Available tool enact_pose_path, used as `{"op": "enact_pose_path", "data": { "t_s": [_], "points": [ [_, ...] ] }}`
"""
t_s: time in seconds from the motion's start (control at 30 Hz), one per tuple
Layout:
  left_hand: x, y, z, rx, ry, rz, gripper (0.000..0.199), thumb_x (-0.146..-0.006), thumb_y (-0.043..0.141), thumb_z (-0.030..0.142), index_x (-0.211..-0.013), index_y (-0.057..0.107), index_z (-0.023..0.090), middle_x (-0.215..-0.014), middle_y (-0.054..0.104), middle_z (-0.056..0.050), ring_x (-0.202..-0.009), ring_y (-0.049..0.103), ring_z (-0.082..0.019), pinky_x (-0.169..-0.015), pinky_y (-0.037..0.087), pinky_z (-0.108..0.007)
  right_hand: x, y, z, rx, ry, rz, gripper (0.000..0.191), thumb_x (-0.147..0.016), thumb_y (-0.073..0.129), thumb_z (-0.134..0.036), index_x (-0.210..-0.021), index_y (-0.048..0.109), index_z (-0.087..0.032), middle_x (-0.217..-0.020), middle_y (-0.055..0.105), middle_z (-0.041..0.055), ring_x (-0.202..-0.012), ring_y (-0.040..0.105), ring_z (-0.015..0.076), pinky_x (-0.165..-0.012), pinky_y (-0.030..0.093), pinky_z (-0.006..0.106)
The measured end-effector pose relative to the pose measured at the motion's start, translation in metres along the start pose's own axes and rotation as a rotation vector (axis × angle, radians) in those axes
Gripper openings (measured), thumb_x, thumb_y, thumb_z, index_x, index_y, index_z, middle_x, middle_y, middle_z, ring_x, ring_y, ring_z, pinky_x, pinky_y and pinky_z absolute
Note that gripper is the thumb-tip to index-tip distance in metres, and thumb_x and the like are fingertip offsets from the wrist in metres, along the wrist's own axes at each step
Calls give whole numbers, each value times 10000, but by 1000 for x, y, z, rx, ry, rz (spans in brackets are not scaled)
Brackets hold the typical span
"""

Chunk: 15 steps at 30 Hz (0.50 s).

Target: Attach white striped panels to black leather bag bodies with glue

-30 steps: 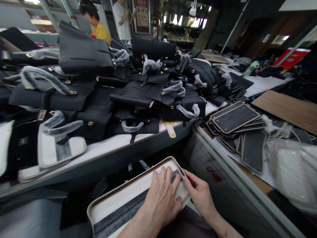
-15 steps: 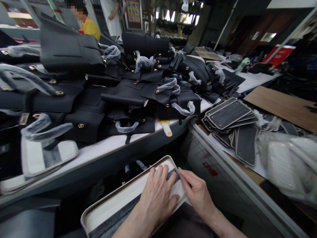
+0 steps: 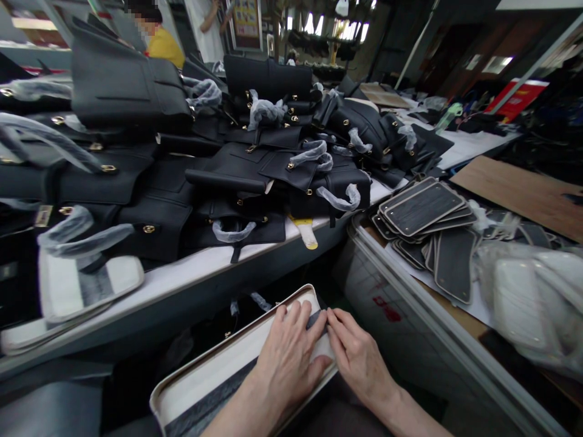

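A long white bag panel [image 3: 212,375] with a dark grey stripe and a raised pale rim lies slanted in front of me, its near end cut off by the frame. Across its far end my left hand [image 3: 291,358] rests with fingers stretched out, pressing on the white surface. The fingers of my right hand [image 3: 357,352] pinch the rim at the far right corner, close to my left index finger. What exactly sits between those fingertips is hidden.
Black handbags [image 3: 246,164] with plastic-wrapped handles are heaped on the long table [image 3: 168,282]. To the right, dark pale-edged panels [image 3: 421,206] lie stacked beside a plastic bag [image 3: 523,297] of white pieces. Similar white striped panels [image 3: 122,276] lie at left. A person in yellow [image 3: 166,47] is behind the heap.
My right hand has shifted slightly left along the rim, nearer my left index finger, with its fingers drawn closer together. My left hand stays almost in place on the panel.
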<state>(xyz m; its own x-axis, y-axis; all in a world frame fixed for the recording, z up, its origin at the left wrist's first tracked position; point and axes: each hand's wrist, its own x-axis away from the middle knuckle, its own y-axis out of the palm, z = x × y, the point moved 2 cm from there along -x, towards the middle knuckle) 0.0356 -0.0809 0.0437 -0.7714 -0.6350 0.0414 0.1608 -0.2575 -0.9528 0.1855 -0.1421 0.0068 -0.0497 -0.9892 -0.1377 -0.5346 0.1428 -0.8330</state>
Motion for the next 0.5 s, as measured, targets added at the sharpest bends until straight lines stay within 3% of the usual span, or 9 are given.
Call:
{"op": "enact_pose_path", "data": {
  "t_s": [0.1, 0.23, 0.33, 0.43, 0.5],
  "points": [
    [0, -1, 1, -16, 0, -7, 631, -886, 518, 535, -1430, 386, 245, -1329, 481, -134, -1219, 411, -329, -1039, 306, -521, -8, -7, 1, -85, 53, -29, 406, -978, 369, -266, -1238, 638, -108, -1241, 609, 158, -1118, 605, 262, -979, 508, 390],
    [-1, -4, 3, -49, -5, -24, 631, -882, 512, 557, -1413, 410, 231, -1362, 471, -147, -1229, 409, -339, -1030, 316, -556, -27, -12, 17, -364, 240, -91, 300, -932, 498, -362, -955, 743, -191, -956, 716, 67, -869, 669, 210, -806, 540, 319],
    [-4, -7, 6, -74, -12, -59, 611, -876, 535, 537, -1382, 447, 206, -1364, 474, -158, -1216, 419, -337, -1010, 344, -560, -36, -7, 32, -496, 369, -155, 303, -873, 575, -421, -964, 741, -185, -899, 729, 46, -832, 669, 217, -747, 531, 307],
    [-8, -11, 9, -90, -17, -108, 619, -866, 563, 516, -1374, 459, 177, -1351, 485, -171, -1189, 435, -336, -981, 377, -548, -39, -5, 38, -564, 358, -231, 322, -859, 591, -429, -1002, 747, -186, -964, 728, 48, -920, 652, 232, -827, 502, 323],
    [-10, -12, 9, -91, -14, -119, 631, -856, 583, 505, -1374, 458, 168, -1331, 498, -170, -1164, 448, -335, -964, 391, -542, -41, -6, 37, -647, 386, -314, 316, -858, 596, -430, -986, 752, -187, -941, 727, 39, -894, 642, 217, -796, 490, 304]
  ]
}}
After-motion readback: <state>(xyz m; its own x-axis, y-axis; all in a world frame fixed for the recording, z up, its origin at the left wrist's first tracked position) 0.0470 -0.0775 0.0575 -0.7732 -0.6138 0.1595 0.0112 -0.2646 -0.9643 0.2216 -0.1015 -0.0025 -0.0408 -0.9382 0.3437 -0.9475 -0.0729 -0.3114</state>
